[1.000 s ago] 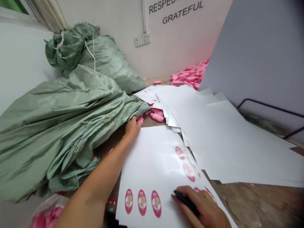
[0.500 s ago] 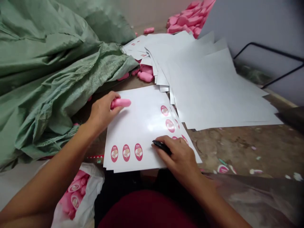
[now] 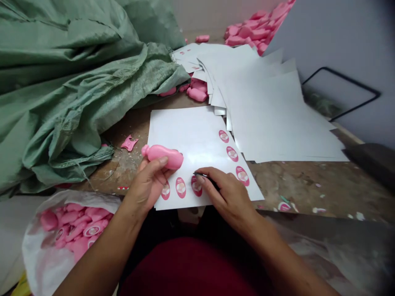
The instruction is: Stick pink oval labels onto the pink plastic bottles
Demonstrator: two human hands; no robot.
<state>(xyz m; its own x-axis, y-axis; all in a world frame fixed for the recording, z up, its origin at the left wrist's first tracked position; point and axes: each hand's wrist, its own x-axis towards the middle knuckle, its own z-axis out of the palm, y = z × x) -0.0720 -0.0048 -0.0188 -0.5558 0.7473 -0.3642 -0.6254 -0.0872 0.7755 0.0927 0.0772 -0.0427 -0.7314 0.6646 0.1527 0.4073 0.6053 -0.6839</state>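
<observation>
My left hand (image 3: 152, 179) is closed round a small pink plastic bottle (image 3: 165, 155), held tilted on its side above the left part of a white sticker sheet (image 3: 188, 127). My right hand (image 3: 225, 191) grips a slim black pen-like tool (image 3: 212, 181), its tip at an oval pink label (image 3: 196, 186) on the sheet's lower edge. Further oval labels (image 3: 180, 188) sit in that bottom row, and more labels (image 3: 232, 154) run down the right side. Whether the label at the tip is lifted, I cannot tell.
A white sack (image 3: 37, 234) of pink bottles, some labelled, stands at lower left. Green woven sacking (image 3: 77, 90) covers the table's left. Stacked white sheets (image 3: 271, 107) lie at right, with a pile of pink bottles (image 3: 253, 31) behind. Pink scrap (image 3: 129, 142) rests on the table.
My left hand has brought the bottle nearer and turned it so its broad side shows. My right hand has moved the black tool's tip onto a label in the bottom row.
</observation>
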